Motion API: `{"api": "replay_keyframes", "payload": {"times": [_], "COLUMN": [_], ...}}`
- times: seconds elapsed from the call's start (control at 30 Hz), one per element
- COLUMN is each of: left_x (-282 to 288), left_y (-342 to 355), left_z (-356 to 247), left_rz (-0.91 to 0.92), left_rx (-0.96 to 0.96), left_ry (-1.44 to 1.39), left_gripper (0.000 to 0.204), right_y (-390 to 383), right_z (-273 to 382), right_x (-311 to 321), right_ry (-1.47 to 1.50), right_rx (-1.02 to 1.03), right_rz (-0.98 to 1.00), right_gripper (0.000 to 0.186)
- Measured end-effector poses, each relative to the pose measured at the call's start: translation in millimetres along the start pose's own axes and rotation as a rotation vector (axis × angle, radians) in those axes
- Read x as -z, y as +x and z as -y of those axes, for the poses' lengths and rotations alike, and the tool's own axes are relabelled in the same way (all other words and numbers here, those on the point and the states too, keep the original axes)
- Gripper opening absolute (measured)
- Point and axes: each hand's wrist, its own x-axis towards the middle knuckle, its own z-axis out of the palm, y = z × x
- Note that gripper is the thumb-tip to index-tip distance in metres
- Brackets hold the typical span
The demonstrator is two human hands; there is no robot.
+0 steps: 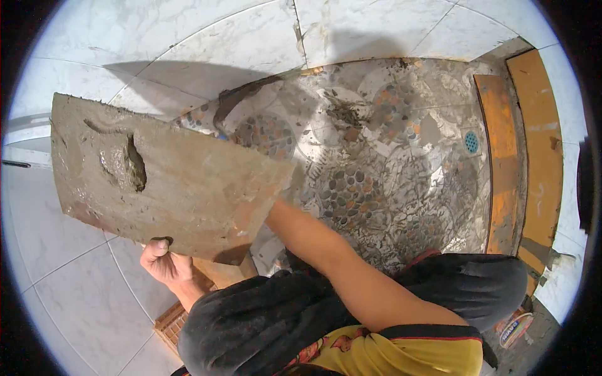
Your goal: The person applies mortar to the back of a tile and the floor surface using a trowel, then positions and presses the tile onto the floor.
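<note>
A large rectangular tile (188, 182), smeared with grey mortar, is held up at the left of the view. A wet lump of mortar (122, 163) sits on its face. My left hand (168, 262) grips the tile's lower edge, thumb on top and fingers partly behind it. My right forearm (326, 263) crosses from the lower right and goes behind the tile's right part, so my right hand is hidden. My bent, dark-trousered legs (238, 326) are just below.
White marbled wall tiles (364, 25) surround a dirty pebble-patterned floor (351, 200) with a round drain (471, 142). Yellow-orange boards (533, 156) stand along the right side. A brown lattice-like object (169, 326) lies at lower left, and a printed container (511, 329) at lower right.
</note>
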Motion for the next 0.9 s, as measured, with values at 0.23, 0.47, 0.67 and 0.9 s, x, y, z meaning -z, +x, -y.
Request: {"api": "replay_keyframes", "payload": {"times": [0.23, 0.47, 0.67, 0.9], "left_x": [1.2, 20.2, 43.2, 75.8], "left_y": [-24.3, -21.2, 12.6, 3.4], "left_z": [5.6, 99.1, 168.3, 188.2], "left_rz": [0.002, -0.272, -0.214, -0.154], "left_rx": [-0.03, 0.174, 0.477, 0.574], "left_ry": [0.12, 0.077, -0.016, -0.076], "left_gripper": [0.06, 0.051, 0.057, 0.047], "right_y": [-41.9, -51.2, -55.9, -75.4], "right_z": [14.3, 202.0, 280.2, 330.6], "right_x": [149.4, 282.8, 292.3, 358.5], "right_ry": [-0.141, -0.595, -1.322, -2.137], "right_rx": [0.208, 0.01, 0.107, 0.218], "right_rz": [0.478, 0.498, 0.598, 0.561], "right_gripper": [0.049, 0.049, 0.05, 0.033]}}
